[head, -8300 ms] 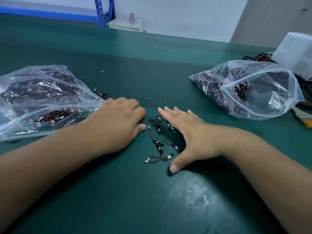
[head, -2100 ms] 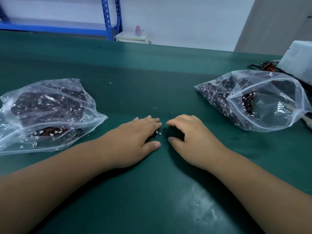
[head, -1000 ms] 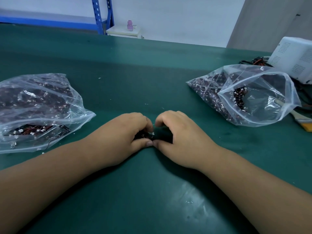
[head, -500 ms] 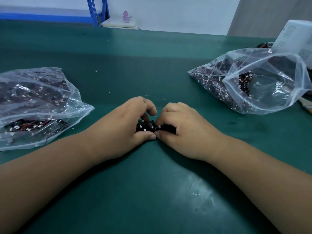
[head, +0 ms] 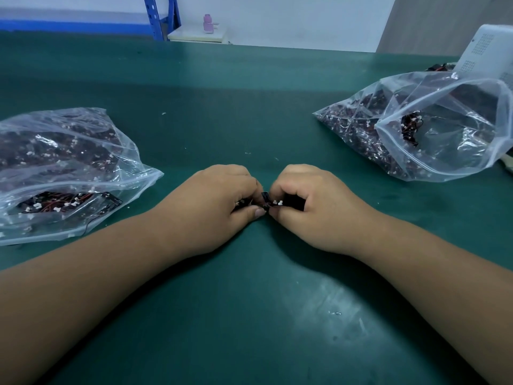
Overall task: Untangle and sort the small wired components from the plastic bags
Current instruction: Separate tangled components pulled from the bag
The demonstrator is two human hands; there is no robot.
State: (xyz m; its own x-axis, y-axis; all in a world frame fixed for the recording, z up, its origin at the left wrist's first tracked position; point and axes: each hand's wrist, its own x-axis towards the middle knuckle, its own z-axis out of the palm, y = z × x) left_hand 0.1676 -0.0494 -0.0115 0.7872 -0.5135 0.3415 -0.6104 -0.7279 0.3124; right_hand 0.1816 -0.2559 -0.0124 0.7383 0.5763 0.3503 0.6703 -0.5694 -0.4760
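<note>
A small bunch of black wired components (head: 267, 202) with white connectors sits between my two hands at the middle of the green table (head: 249, 315). My left hand (head: 213, 207) curls its fingers and thumb around the bunch's left side. My right hand (head: 311, 204) grips the right side, thumb tip meeting the left thumb. Most of the bunch is hidden inside my fists. A clear plastic bag (head: 63, 168) full of the same components lies at the left. A second clear bag (head: 433, 126) lies at the right, its mouth open toward me.
A white perforated device (head: 488, 51) and some cables (head: 441, 68) stand behind the right bag. Tiny white scraps dot the table. A blue rack post (head: 158, 18) and a pink bottle (head: 207, 23) stand beyond the far edge.
The loose components were spread out between my flat hands; I have swept them together and both hands have curled tightly around the gathered bunch.
</note>
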